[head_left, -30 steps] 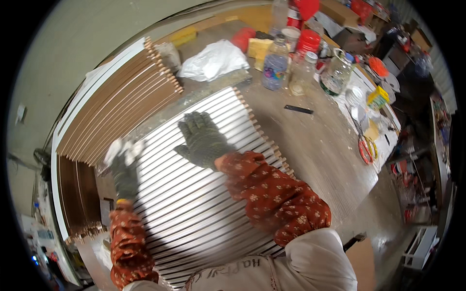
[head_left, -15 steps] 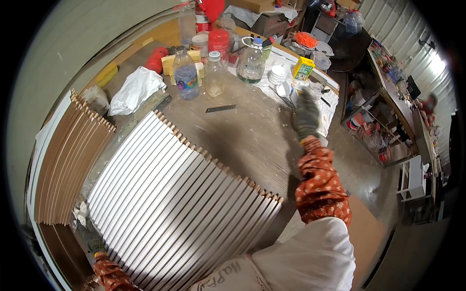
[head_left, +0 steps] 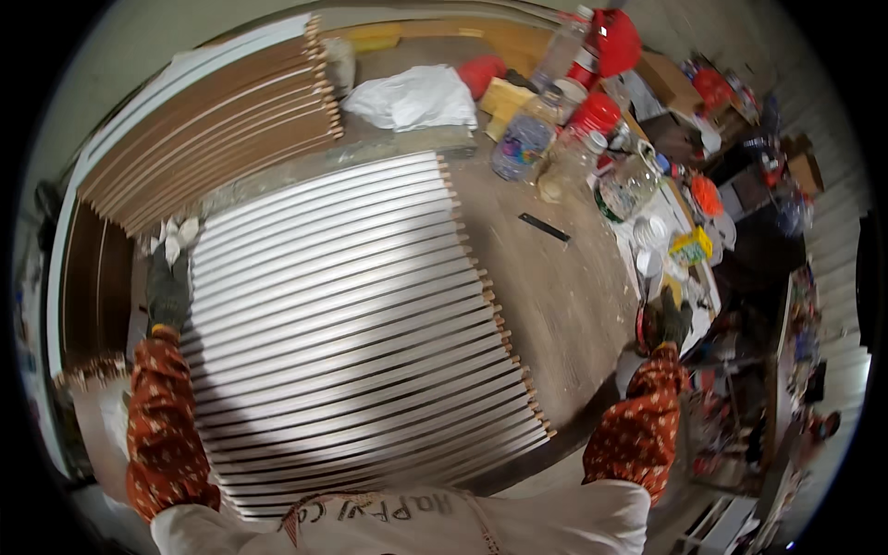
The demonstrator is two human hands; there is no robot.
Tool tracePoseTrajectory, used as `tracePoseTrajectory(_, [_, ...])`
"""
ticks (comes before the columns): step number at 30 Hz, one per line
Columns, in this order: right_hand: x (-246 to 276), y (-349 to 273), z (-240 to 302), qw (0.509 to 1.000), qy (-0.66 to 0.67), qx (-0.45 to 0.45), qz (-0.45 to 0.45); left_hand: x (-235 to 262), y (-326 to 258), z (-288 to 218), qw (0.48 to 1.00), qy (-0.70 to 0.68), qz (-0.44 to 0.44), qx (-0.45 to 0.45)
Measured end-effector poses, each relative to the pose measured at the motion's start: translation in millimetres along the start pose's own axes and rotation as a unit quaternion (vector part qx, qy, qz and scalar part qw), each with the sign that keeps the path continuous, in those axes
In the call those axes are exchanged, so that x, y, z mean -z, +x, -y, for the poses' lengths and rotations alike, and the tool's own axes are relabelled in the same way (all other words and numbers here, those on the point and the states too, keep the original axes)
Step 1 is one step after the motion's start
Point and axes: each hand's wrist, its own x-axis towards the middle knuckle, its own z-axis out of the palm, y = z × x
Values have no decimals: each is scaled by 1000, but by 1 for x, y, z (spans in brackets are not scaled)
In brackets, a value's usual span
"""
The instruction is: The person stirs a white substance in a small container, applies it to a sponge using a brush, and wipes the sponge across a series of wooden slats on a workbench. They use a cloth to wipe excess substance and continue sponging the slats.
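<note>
My left hand (head_left: 167, 294), in a dark grey glove, is closed on a crumpled white cloth (head_left: 174, 239) beside the left ends of the white slats. The white slats (head_left: 342, 287) lie side by side in a wide row, bare wooden pegs (head_left: 488, 298) sticking out at their right ends. On the far right, my right hand (head_left: 677, 319), gloved too, is over the edge of a littered white sheet. Something small and yellow (head_left: 673, 289) shows at its fingertips, and a white-headed, spoon-like tool (head_left: 649, 265) lies close by. Blur hides whether these fingers grip anything.
Brown slats (head_left: 222, 120) are stacked at the far left. Along the back are a white plastic bag (head_left: 412, 98), a clear bottle (head_left: 523, 146), a red-lidded container (head_left: 594, 113) and a big jug (head_left: 629, 188). A black flat strip (head_left: 544, 228) lies mid-table; a yellow box (head_left: 690, 248) stands right.
The view has turned, so the slats now run nearly crosswise. My right hand is still by the white sheet, less blurred than before. My left hand keeps the cloth at the slats' left ends.
</note>
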Motion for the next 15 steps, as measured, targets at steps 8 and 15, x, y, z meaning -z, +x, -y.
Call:
tracePoseTrajectory(8, [2, -80, 63, 949, 276, 123, 89, 9, -8, -15, 996, 63, 5, 65])
tracePoseTrajectory(15, [-128, -186, 196, 853, 127, 375, 340, -1, -8, -12, 993, 102, -13, 62])
